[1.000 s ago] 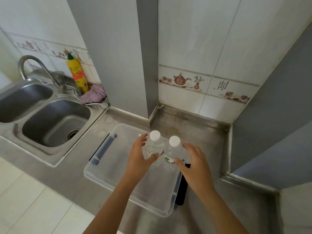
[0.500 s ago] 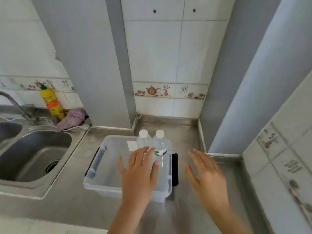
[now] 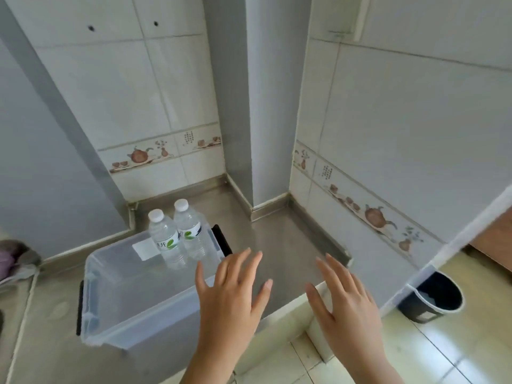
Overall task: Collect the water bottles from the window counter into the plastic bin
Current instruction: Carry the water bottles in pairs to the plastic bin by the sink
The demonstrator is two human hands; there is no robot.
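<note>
The crumpled purple-grey cloth (image 3: 11, 259) runs off the left edge — only part shows; small print on the clear plastic bottles' green-leaf labels (image 3: 167, 243) — unreadable.

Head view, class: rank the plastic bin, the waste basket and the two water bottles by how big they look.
1. Plastic bin, clearly largest.
2. Waste basket, though it sits lower and farther away, so it is unsure.
3. The two water bottles look alike; no ranking between them.

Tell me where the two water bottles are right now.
In the head view, the two water bottles stand upright side by side inside the clear plastic bin, at its far right corner, ahead of the open left hand.
</note>
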